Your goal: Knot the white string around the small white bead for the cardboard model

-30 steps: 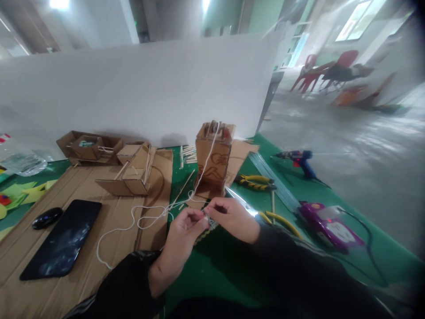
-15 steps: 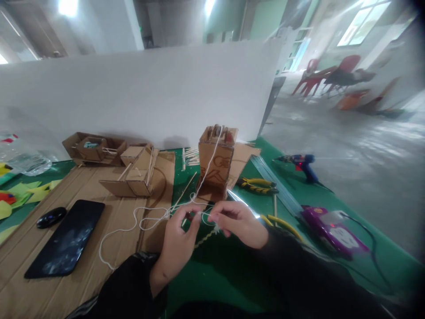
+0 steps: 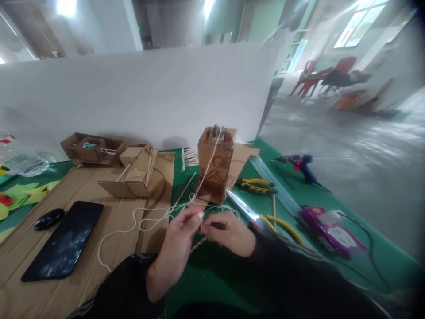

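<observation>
At back left, open box [image 3: 89, 154] holding bluish bits [image 3: 89, 145], left hand [image 3: 179, 237] and right hand [image 3: 230, 232], grips closed on string [image 3: 208, 165]

- White string [image 3: 209, 166]: thin, flexible; runs from the top of the cardboard tower down its front face, nearly straight.
- Lower run: slack, in loose, overlapping loops in front of the tower and over the flat cardboard to its left; a section is pinched at the fingertips of the left hand [image 3: 183, 230] and right hand [image 3: 229, 231].
- Cardboard tower [image 3: 217, 164]: brown, upright, open at the lower front.
</observation>
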The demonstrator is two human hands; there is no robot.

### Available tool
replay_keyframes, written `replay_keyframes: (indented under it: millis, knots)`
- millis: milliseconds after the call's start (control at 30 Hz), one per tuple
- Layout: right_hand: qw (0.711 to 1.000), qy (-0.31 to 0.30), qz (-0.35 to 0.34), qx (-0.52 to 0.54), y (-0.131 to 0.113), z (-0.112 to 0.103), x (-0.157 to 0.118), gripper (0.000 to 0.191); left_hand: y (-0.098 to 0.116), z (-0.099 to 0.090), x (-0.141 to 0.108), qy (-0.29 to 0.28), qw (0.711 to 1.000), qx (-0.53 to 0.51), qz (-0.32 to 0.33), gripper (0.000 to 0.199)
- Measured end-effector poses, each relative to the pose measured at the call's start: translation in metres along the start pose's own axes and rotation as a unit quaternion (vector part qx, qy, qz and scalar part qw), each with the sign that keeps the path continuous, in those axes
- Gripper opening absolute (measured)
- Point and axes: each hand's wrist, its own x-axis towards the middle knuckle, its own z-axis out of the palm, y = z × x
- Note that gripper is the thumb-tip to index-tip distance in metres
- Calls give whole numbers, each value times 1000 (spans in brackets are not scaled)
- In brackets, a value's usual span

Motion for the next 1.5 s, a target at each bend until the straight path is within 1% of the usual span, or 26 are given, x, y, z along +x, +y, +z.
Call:
replay_keyframes:
  millis: [67, 133, 233, 400, 533, 633, 733, 933, 1033, 1133, 1233, 1300, 1500]
  knots:
    - [1000, 8, 4, 6, 1, -1, 2, 32, 1, 3, -3, -19, 999, -40, -24, 14]
    - [1000, 16, 3, -1, 0, -4, 4, 33, 3, 4, -3, -33, 998, -40, -27, 18]
    - [999, 35, -6, -27, -3, -11, 6, 32, 4, 4, -2, -39, 999, -10, -25, 22]
    - [995, 61, -3, -82, -7, -18, 5, 26, 4, 3, 0, -37, 998, 30, -34, 13]
    - [990, 74, -2, -118, -8, -19, 4, 24, 4, 1, 0, -55, 996, 44, -48, 11]
    - [987, 78, -11, -138, -11, -19, 4, 22, 2, -1, 1, -63, 994, 83, -36, 13]
    - [985, 77, -14, -154, -13, -18, 5, 20, 1, -3, 1, -68, 988, 130, -43, 15]
    - [982, 83, -4, -167, -14, -17, 4, 19, -1, -1, 3, -47, 981, 186, -37, 11]
    - [983, 88, 3, -164, -13, -16, 3, 19, -3, 0, 5, -43, 977, 207, -23, 9]
    - [982, 87, 10, -165, -12, -14, 2, 20, -6, -1, 7, -37, 978, 205, -9, 13]
    - [984, 80, 2, -158, -11, -14, 2, 22, -9, -4, 9, -23, 978, 208, -8, 22]
    - [983, 85, -2, -160, -11, -13, 1, 23, -10, -5, 10, -19, 974, 224, -6, 24]
    - [977, 119, 1, -180, -17, -9, -2, 24, -7, -7, 10, 2, 960, 277, 44, 20]
